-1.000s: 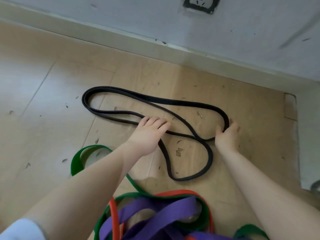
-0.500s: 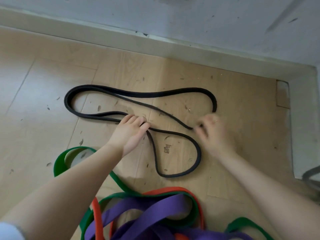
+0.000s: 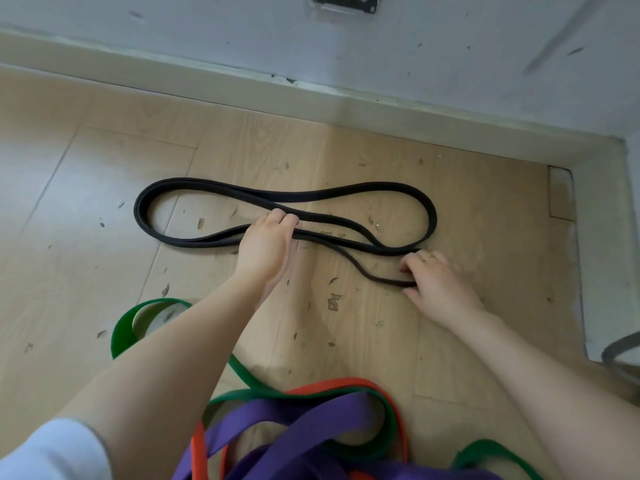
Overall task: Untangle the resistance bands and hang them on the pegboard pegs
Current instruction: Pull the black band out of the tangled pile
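No legible text, label, brand, number or sign anywhere in view. Black band, purple band, orange band and green band: plain surfaces, no print. Wall: scuffs only.

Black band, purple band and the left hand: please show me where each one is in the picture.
black band (image 3: pixel 346 194), head view, on its far strand.
purple band (image 3: pixel 294 415), head view, on a wide flat strand.
left hand (image 3: pixel 265 247), head view, on its back.
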